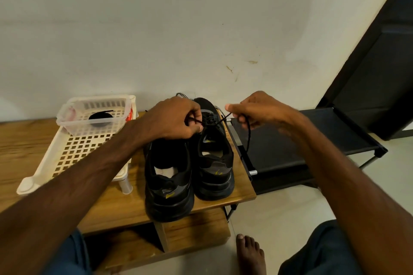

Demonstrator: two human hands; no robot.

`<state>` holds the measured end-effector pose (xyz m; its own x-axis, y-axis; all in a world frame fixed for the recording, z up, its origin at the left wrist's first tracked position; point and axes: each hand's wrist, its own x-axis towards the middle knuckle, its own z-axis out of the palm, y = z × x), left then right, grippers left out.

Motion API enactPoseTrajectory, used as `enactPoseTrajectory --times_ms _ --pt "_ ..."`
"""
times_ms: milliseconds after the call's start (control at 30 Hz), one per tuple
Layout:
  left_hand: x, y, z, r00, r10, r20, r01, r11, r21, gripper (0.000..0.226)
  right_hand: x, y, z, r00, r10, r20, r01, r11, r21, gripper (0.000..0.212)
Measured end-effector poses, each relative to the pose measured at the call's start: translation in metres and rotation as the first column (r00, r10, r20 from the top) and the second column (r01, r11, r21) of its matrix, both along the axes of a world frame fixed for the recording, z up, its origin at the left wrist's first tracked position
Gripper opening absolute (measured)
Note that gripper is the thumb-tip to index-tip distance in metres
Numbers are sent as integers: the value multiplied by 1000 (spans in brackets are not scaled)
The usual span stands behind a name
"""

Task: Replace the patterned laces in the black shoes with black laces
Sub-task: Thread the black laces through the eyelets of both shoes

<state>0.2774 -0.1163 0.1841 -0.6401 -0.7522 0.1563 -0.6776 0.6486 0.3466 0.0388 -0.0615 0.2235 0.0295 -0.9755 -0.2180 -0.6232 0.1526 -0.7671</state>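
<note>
- Bare foot point(249, 252) and blue-clad knees sit closest, on the floor in front of a low wooden bench point(242, 187).
- Two black shoes stand on the bench with heels toward the camera, the left shoe point(169, 187) and the right shoe point(215, 163) touching side by side.
- Left hand point(176, 118) hovers over the right shoe's eyelets, its fingers curled tight round one end of the black lace point(248, 138).
- Right hand point(252, 109) pinches the other end between thumb and fingers. The strand runs taut from the eyelets, and its tail hangs past the bench edge.
- Patterned lace point(183, 95) lies behind the toes, seemingly already out of this shoe.
- Another coiled lace point(101, 117) waits in a clear tub point(93, 123) on the cream basket point(71, 156), probably for the left shoe, whose lacing the left arm hides.
- The step looks like snugging or tying. It would go best with both ends drawn evenly, the tails matched in length, the cord untwisted, and a gentle pull so the shoe doesn't slide.
</note>
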Motion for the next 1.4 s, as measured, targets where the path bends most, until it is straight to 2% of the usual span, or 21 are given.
enactPoseTrajectory --times_ms 67,133,233,400,533,733,833,933,1100,1267,1333,1400 --pt "-1 3 2 998 -44 44 51 986 -158 13 4 3 4 986 -46 159 54 997 -47 36" --pt "-4 7 2 996 -92 18 93 950 -297 16 10 3 7 953 -58 297 88 992 -89 35" --pt "-8 9 1 988 -157 2 145 908 -392 18 18 -1 11 911 -52 409 120 983 -140 31" --pt "-7 9 2 971 -230 59 231 860 -454 38 30 -11 12 928 -61 366 150 964 -218 29" --pt "-7 6 2 959 -230 166 281 850 -445 29 41 -16 16 954 26 300 69 951 -300 25" --pt "-7 0 -4 980 -171 100 197 896 -399 21 42 -18 35 862 151 484 92 892 -442 25" --pt "-7 -1 -7 988 -145 53 155 919 -363 19 42 -20 34 885 188 426 43 878 -477 29" --pt "-6 -1 -8 991 -135 23 135 931 -339 21 46 -23 25 931 150 332 37 868 -495 27" --pt "-7 -1 -9 990 -139 -13 127 934 -335 27 45 -24 15 947 125 296 45 860 -509 18" --pt "-9 0 -8 992 -127 -25 113 944 -311 30 43 -26 5 961 103 256 22 897 -442 21" --pt "-9 2 -6 991 -114 -65 94 960 -266 29 41 -25 0 987 74 143 -2 894 -449 20" --pt "-9 2 -6 990 -72 -122 45 977 -210 23 36 -21 -3 995 36 -88 -73 884 -462 14"
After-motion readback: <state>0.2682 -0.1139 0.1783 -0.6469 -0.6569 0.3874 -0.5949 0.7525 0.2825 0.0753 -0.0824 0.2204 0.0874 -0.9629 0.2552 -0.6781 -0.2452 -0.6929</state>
